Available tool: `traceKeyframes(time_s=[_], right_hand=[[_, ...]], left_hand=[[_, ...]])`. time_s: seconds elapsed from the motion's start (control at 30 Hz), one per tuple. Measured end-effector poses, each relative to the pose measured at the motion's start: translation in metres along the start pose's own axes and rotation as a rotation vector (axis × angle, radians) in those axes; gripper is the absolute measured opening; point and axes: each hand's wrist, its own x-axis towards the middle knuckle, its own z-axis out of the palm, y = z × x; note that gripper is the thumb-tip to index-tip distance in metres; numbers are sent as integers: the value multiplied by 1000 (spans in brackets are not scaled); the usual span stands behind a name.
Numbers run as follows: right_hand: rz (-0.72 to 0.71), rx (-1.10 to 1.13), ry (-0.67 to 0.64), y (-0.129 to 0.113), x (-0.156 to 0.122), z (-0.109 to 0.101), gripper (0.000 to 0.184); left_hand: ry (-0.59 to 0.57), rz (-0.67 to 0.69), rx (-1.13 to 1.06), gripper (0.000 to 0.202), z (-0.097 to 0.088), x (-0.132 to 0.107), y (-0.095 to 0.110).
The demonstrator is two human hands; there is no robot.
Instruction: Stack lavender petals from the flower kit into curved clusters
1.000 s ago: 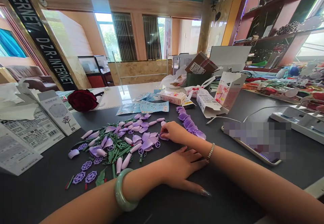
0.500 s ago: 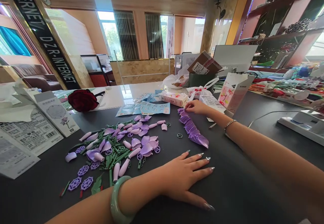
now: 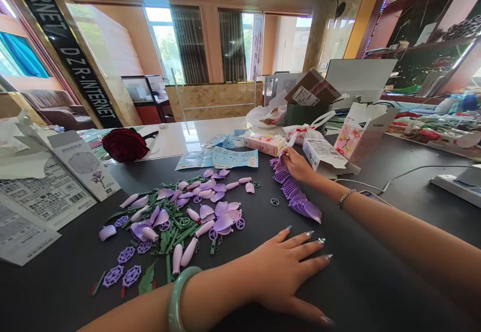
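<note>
My left hand (image 3: 286,270) lies flat and open on the dark table (image 3: 356,282), fingers spread, holding nothing; a pale green bangle (image 3: 179,297) rings that wrist. My right hand (image 3: 297,166) reaches to the far end of a row of purple petals (image 3: 296,198) and pinches one purple petal (image 3: 281,163) there. A scattered heap of purple petals, green stems and small wheel pieces (image 3: 180,217) lies left of both hands. One small green ring (image 3: 274,202) sits alone between the heap and the row.
Open white boxes (image 3: 319,152) and a taller box (image 3: 361,130) stand just behind my right hand. Printed sheets and a flattened box (image 3: 48,187) lie at the left, with a dark red rose (image 3: 125,144) behind. Blue leaflets (image 3: 218,158) and a cable (image 3: 394,177) also lie on the table.
My right hand left the heap, moved right and away to the far end of the petal row, and closed on a petal. My left hand has stayed flat.
</note>
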Motion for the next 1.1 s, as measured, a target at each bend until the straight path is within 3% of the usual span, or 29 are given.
traceKeyframes(time_s=[0.2, 0.43, 1.1], right_hand=[[-105, 59, -85, -16, -6, -3, 17], [-146, 46, -171, -15, -7, -14, 14], [-86, 63, -32, -4, -12, 9, 26]], left_hand=[[-16, -13, -22, 76, -2, 0, 3], [-5, 17, 7, 66, -3, 0, 3], [40, 61, 208, 58, -1, 5, 4]])
